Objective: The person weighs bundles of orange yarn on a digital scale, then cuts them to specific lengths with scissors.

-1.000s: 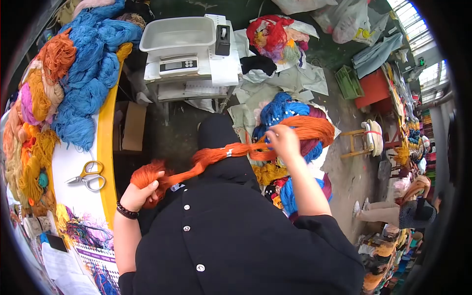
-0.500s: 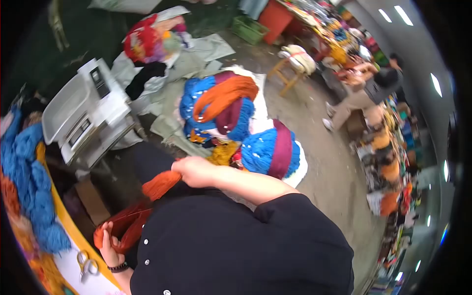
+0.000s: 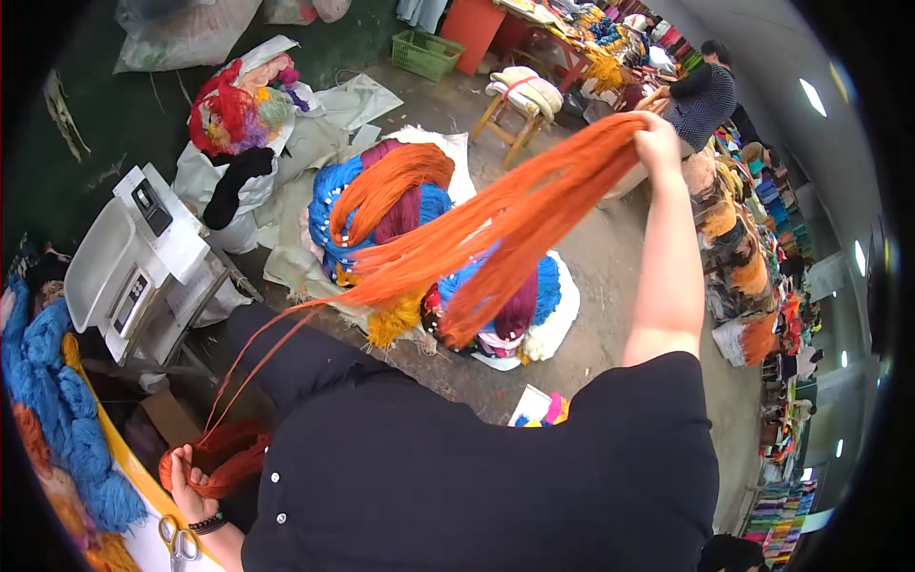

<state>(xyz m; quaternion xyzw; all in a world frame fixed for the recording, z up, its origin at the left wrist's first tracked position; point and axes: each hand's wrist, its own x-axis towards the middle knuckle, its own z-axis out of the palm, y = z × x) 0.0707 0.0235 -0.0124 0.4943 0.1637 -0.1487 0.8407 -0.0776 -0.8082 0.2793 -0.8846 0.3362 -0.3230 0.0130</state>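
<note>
My right hand [image 3: 658, 145] is raised at arm's length on the right, closed round one end of a long hank of orange yarn [image 3: 543, 205]. The hank fans out loosely across the middle. From its lower end, thin strands run down to a darker orange-red skein [image 3: 233, 458]. My left hand [image 3: 189, 481], low on the left with a dark bead bracelet at the wrist, has its fingers curled round that skein. Yellow-handled scissors [image 3: 178, 541] lie on the table just below this hand.
Blue yarn [image 3: 62, 400] lies along the table at left. A white scale [image 3: 129, 257] stands beyond. Bundles of blue, orange and maroon yarn [image 3: 381, 195] sit on the floor ahead, near a wooden stool [image 3: 510, 119]. Another person [image 3: 701, 100] is at the upper right.
My right hand has swung from beside my chest up and to the right, stretching out the orange yarn. My left hand keeps its hold, slightly lower. The view has shifted.
</note>
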